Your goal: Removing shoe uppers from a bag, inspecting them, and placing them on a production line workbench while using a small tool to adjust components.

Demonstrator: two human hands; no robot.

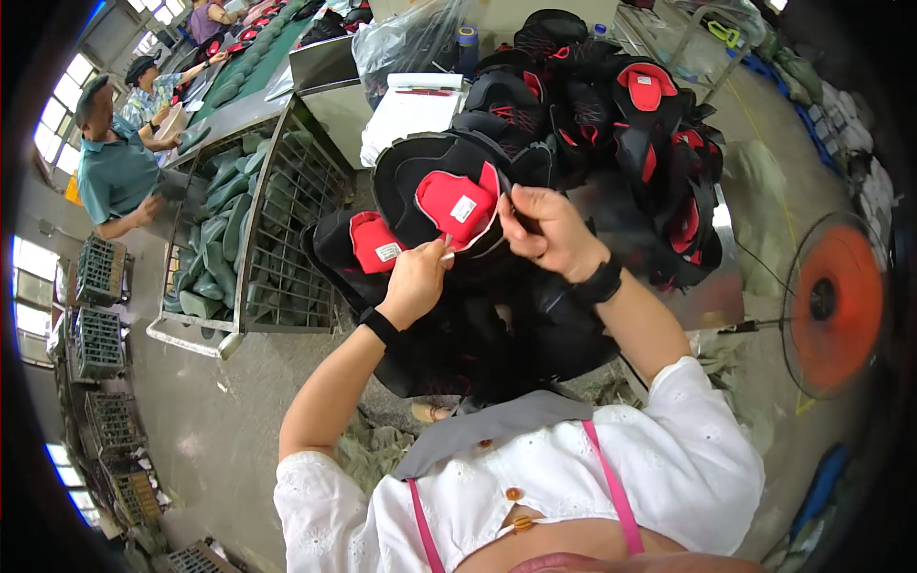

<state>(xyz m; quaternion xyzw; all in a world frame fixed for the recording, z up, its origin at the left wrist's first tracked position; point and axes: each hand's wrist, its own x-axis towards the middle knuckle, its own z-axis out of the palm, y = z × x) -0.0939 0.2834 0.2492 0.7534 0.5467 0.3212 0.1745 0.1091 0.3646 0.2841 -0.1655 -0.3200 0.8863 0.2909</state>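
A black shoe upper with a red padded tongue (444,202) and a white label lies over a pile in front of me. My left hand (417,279) is closed at the tongue's lower end, its fingers pinching a slim white stick-like thing (448,244) whose kind I cannot make out. My right hand (556,232) pinches the upper's right edge between thumb and fingers. Just left of the held upper sits another black upper with a red tongue (373,243). The parts beneath my hands are dark and partly hidden.
More black and red uppers (573,105) are heaped at the back right. Behind stand a white paper pad (406,115) and a blue bottle (467,50). A wire cart (291,229) of green shoe lasts stands left, with a co-worker (119,167) beyond. An orange fan (836,306) is right.
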